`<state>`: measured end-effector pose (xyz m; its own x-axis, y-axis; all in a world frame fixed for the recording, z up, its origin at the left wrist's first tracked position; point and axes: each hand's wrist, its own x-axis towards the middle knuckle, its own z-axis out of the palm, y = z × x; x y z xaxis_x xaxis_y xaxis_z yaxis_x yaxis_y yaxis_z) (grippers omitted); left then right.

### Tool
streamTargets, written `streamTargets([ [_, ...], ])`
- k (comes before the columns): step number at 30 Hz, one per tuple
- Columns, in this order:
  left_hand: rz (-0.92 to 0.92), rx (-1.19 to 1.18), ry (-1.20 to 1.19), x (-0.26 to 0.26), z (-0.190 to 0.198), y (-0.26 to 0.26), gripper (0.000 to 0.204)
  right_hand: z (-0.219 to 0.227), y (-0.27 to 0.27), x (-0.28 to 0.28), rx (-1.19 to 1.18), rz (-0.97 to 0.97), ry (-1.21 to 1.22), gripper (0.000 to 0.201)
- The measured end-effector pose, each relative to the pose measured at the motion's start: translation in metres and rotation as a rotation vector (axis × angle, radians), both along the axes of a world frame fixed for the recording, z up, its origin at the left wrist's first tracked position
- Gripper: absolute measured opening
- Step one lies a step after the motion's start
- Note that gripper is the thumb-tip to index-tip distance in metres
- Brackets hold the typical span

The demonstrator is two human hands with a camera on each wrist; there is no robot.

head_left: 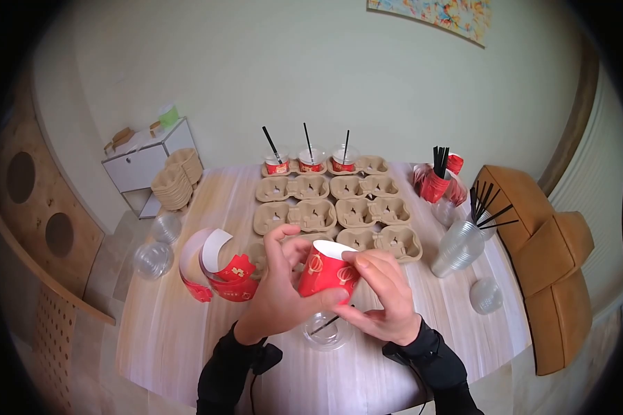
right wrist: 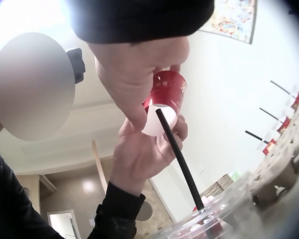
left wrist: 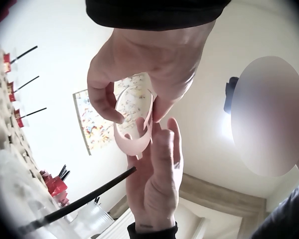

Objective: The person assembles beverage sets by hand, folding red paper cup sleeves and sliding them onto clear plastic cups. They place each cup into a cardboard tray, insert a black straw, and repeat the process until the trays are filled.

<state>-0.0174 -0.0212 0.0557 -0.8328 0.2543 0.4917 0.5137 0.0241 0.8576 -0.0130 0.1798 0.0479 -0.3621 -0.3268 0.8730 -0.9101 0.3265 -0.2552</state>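
Observation:
A red paper cup sleeve (head_left: 325,273) printed with gold lanterns is held between both hands above the table, its white inside facing up. My left hand (head_left: 280,287) grips it from the left, thumb across the front. The right hand (head_left: 387,297) pinches its right side between thumb and fingers. In the left wrist view the sleeve (left wrist: 134,142) shows as a ring open at both ends. Under the hands stands a clear plastic cup (head_left: 329,340) with a black straw (right wrist: 177,154) in it, partly hidden by them in the head view.
Beyond the hands are rows of cardboard cup carriers (head_left: 294,216); three sleeved cups with straws (head_left: 311,164) stand in the far row. Loose red sleeves (head_left: 232,277) lie left. Stacked clear cups (head_left: 458,249) with straws and a domed lid (head_left: 486,296) are right. More carriers (head_left: 175,183) are stacked back left.

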Motion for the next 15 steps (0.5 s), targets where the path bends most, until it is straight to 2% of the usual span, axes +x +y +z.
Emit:
streamTargets([
  [2, -0.126, 0.187, -0.101, -0.007, -0.006, 0.000, 0.077, -0.001, -0.007, -0.001, -0.116, 0.056, -0.012, 0.083],
  [3, -0.122, 0.187, -0.099, -0.011, -0.004, -0.003, 0.077, 0.002, -0.006, 0.001, -0.117, 0.060, -0.010, 0.083],
  [5, -0.159, 0.553, -0.353, -0.020, 0.001, -0.016, 0.063, 0.011, -0.001, 0.004, -0.224, -0.033, -0.270, 0.089],
  [6, -0.154, 0.551, -0.349, -0.029, -0.002, -0.027, 0.063, 0.009, 0.009, -0.001, -0.226, -0.027, -0.268, 0.089],
  [8, -0.434, 0.861, -0.558, -0.047, -0.009, -0.047, 0.050, 0.000, 0.033, -0.019, 0.077, 0.115, -0.609, 0.098],
  [9, -0.337, 0.767, -0.533, -0.047, -0.009, -0.047, 0.050, 0.000, 0.036, -0.022, 0.149, 0.104, -0.616, 0.107],
  [10, -0.334, 0.766, -0.527, -0.047, -0.008, -0.050, 0.050, -0.006, 0.037, -0.026, 0.150, 0.108, -0.611, 0.107],
  [12, -0.453, 0.957, -0.651, -0.048, -0.008, -0.053, 0.062, -0.021, 0.036, -0.030, 0.621, 0.163, -0.827, 0.115],
  [13, -0.450, 0.956, -0.653, -0.051, -0.011, -0.054, 0.062, -0.020, 0.027, -0.025, 0.718, 0.128, -0.835, 0.126],
  [14, -0.464, 0.907, -0.623, -0.054, -0.017, -0.054, 0.062, -0.019, 0.020, -0.022, 0.714, 0.131, -0.841, 0.126],
  [15, -0.479, 0.860, -0.597, -0.055, -0.022, -0.053, 0.062, -0.019, 0.013, -0.019, 0.692, 0.244, -0.844, 0.128],
])
